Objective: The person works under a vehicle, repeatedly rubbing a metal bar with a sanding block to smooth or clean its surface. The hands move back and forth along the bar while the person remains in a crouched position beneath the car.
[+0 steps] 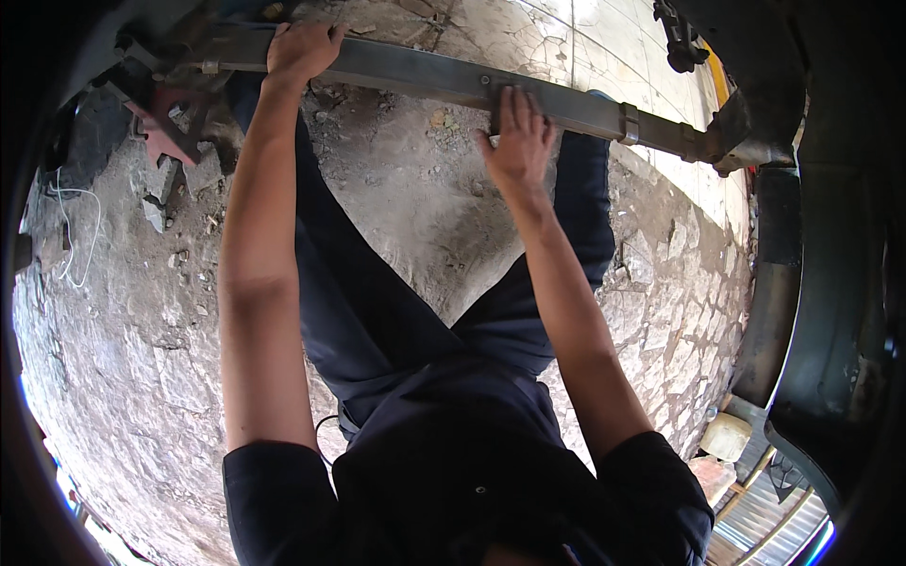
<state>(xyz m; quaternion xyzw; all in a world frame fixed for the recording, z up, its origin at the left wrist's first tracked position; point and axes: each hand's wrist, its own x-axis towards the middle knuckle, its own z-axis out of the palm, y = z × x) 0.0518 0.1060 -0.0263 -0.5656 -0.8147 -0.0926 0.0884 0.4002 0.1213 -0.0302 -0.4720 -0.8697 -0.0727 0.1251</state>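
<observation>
A long grey square metal beam (406,71) runs across the top of the head view, with brackets and a darker joint at its right end. My left hand (300,52) grips the beam toward its left part, fingers curled over it. My right hand (519,141) lies against the beam right of the middle, fingers stretched out and slightly blurred, near a small bolt head. A dark patch beside those fingers is too unclear to name. My legs in dark trousers extend beneath the beam.
A red metal stand (173,137) with broken grey chunks is at upper left, near a thin white cord (94,222). Dark vehicle-like metalwork (840,283) lines the right side. Rough rubble ground (142,330) surrounds my legs; a pale block (725,436) and corrugated sheet are at lower right.
</observation>
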